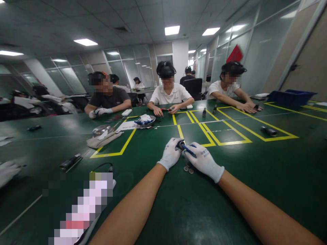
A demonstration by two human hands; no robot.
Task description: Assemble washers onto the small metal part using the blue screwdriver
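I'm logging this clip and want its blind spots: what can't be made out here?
Head view only:
- Small dark part in the left hand: mostly wrapped by fingers.
- Blue tool tip: hidden where both hands meet; right hand covers its rear.
- Washers: too small to count.
- Item at bottom left: pixelated.

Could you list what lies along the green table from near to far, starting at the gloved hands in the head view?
Small metal discs → left hand and right hand holding a blue tool → yellow taped squares → person in white shirt.
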